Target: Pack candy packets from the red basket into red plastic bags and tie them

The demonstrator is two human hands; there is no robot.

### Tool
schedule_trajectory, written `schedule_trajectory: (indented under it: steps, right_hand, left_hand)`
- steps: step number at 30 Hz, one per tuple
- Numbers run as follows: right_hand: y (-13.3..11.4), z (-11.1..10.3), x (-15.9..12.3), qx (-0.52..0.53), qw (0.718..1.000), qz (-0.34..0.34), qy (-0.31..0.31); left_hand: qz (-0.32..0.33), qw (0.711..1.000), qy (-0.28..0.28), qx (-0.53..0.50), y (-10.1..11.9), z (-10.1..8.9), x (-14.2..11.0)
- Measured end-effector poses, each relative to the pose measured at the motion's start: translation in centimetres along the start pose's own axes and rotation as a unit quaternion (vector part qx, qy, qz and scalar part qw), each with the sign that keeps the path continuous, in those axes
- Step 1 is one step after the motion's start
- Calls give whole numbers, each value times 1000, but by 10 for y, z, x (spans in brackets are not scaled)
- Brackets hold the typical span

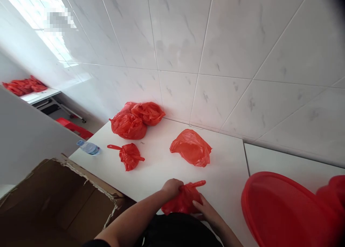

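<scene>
At the desk's (156, 164) near edge, left hand (171, 188) and right hand (202, 206) each have their grip clamped on a red bag (185, 196), whose thin-looking plastic could tear if overstretched.

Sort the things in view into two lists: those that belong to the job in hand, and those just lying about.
Likely in the job:
red bag in left hand and right hand
loose red bag
small red bag with handles
clustered red bags

Probably lying about:
water bottle
cardboard box, though possibly used
</scene>
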State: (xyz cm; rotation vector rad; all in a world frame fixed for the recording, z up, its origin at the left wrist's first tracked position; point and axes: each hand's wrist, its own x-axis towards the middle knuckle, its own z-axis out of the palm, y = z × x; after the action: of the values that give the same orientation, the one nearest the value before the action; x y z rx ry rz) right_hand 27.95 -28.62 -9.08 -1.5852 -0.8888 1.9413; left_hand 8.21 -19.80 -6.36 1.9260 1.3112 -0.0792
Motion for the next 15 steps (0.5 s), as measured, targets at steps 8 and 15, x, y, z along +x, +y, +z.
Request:
schedule_trajectory:
  steps: [8, 15]
  right_hand:
    - [16, -21, 3, -6, 996, 59, 73]
    - [37, -43, -9, 48, 986, 68, 148]
  left_hand:
    - [-159, 970, 182, 23, -66, -83, -39]
    - [-201, 910, 335, 135, -76, -132, -49]
